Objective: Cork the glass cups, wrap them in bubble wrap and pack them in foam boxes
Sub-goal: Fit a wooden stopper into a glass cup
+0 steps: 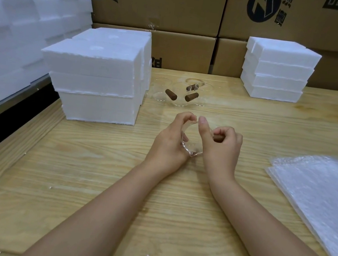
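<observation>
Bare forearms point(124, 197) are stretching in from six o'clock across a wooden table point(71, 179), the hands meeting at mid-frame. The left hand point(169, 143) is curling around a clear glass cup point(192, 151), tilting it with its base toward the camera. The right hand point(220, 147) is folding its fingers around a brown cork point(218, 138), thumb lifting beside the rim. That cork is sitting outside the cup, so corking appears to be only starting.

At twelve o'clock, further cups point(161, 90) are waiting with loose corks point(171, 94) lying among them, none visibly seated. Bubble wrap point(323, 191) is lying flat at four o'clock, apparently untouched. Foam boxes point(97, 79) are standing stacked at ten o'clock and foam slabs point(278, 71) at one o'clock, in front of printed cartons point(158, 8). Wrapping and packing are looking entirely ahead.
</observation>
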Available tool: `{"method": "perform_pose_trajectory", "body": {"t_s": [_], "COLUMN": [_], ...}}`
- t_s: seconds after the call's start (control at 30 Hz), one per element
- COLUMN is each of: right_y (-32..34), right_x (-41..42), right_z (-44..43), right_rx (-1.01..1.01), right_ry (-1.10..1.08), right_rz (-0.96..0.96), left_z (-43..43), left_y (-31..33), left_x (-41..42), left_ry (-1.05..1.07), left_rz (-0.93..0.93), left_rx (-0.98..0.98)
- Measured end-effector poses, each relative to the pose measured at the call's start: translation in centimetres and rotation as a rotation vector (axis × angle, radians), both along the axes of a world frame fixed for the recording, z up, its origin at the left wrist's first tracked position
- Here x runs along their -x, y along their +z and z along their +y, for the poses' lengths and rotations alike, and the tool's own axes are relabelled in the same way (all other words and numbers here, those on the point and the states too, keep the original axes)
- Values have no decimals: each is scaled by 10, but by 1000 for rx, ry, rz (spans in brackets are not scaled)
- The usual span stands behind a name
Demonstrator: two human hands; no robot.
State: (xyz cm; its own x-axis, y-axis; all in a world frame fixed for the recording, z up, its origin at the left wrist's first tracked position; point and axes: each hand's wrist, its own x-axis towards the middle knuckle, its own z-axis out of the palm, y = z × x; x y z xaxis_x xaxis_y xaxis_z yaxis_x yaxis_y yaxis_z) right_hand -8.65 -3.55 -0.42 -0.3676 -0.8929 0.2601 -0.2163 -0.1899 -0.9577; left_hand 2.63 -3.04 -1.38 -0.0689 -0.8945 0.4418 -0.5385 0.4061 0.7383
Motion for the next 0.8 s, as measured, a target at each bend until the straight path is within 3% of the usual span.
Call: {"method": "perform_pose_trajectory", "body": {"t_s": [0.23,0.57,0.8], "right_y": [4,-1,-3], "right_x": [-5,5,18], "right_z": [4,-3,-6], "right_rx": [-97,13,93], "right_ry": [102,288,492], "right_rz": [121,353,263], "left_z": [0,-1,-6], "left_y": [0,1,1], "left_x": [0,-7,-12], "left_ry": [86,117,106], "left_rz": [-18,151,215], "left_rx": [-6,-58,-86]}}
